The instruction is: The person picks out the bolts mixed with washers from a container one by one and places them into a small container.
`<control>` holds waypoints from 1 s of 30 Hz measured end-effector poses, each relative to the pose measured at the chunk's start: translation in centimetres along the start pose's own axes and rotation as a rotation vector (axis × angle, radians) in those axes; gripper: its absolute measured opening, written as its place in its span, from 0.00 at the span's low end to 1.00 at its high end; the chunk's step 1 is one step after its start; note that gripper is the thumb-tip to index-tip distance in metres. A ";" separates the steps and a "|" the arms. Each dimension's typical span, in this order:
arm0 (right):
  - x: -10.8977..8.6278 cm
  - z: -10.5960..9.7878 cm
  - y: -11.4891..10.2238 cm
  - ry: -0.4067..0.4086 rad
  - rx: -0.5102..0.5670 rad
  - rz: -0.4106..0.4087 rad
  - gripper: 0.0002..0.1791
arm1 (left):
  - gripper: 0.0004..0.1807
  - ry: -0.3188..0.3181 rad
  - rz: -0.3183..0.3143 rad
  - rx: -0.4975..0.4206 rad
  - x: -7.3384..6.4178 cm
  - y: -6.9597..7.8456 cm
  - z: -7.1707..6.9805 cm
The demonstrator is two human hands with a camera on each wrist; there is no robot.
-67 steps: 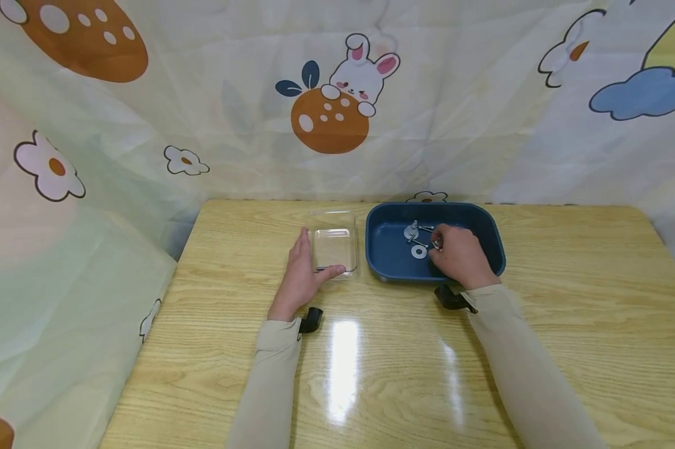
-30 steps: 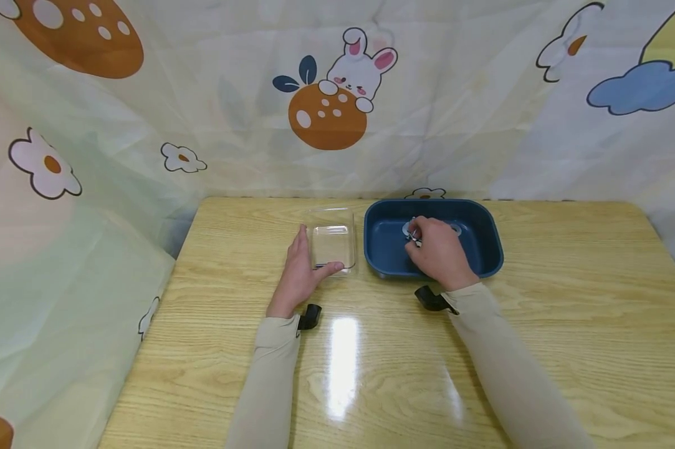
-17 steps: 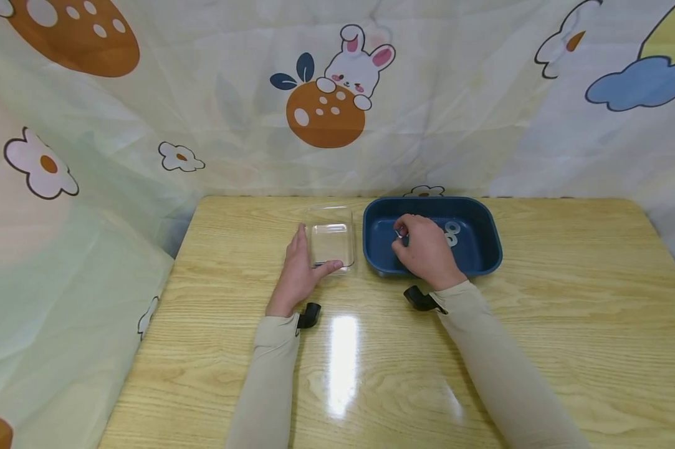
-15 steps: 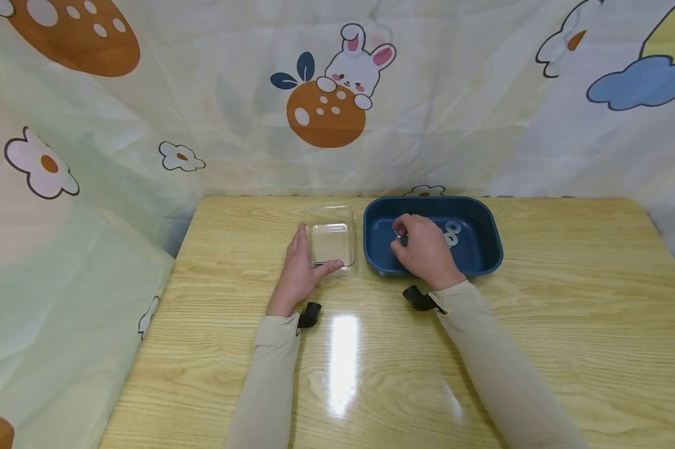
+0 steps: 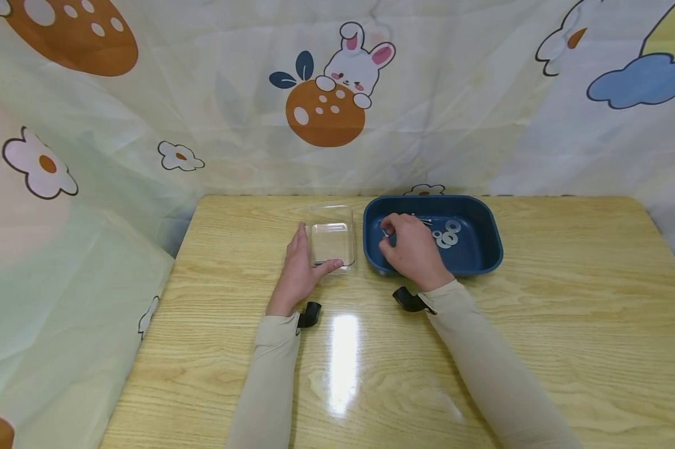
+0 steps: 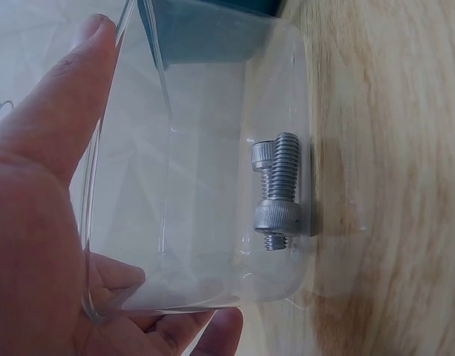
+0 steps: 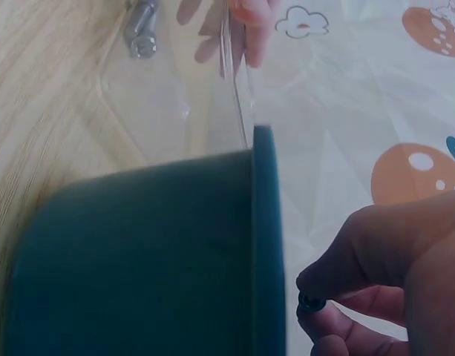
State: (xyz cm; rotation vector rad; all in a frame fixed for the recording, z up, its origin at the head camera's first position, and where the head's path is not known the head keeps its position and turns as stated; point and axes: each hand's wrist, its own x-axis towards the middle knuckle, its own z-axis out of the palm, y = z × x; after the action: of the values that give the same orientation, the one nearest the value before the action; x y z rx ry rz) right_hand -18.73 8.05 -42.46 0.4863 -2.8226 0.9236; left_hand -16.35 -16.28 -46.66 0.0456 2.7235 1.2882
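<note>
Fingers point(image 5: 298, 244) of the left hand point(image 5: 298, 274) lie straight, thumb spread, along a clear plastic box point(image 5: 331, 246) holding ridged metal bolts point(image 6: 277, 216); over a smooth blue tub point(image 5: 474, 252), the right hand point(image 5: 414, 248) pinches a round-headed screw point(image 7: 311, 302), left of flat ring washers point(image 5: 449, 239).

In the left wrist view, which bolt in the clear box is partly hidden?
The bolt whose head is higher in the picture; the other bolt, head lower, lies in front.
</note>
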 end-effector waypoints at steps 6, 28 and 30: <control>0.2 0.5 -0.7 0.021 -0.013 -0.029 0.10 | 0.68 0.001 0.005 -0.001 -0.1 0.0 -0.1; 0.5 2.4 -2.2 0.051 -0.037 -0.159 0.09 | 0.68 0.015 0.014 0.000 0.0 0.0 0.0; 0.6 2.5 -2.3 0.047 -0.039 -0.167 0.09 | 0.68 0.017 0.017 -0.001 0.0 0.0 0.0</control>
State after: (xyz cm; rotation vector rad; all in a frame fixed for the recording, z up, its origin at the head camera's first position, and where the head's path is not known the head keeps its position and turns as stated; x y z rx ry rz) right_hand -18.58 4.66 -43.10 0.6740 -2.7027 0.8345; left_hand -16.34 -16.30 -46.67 0.0590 2.7425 1.3004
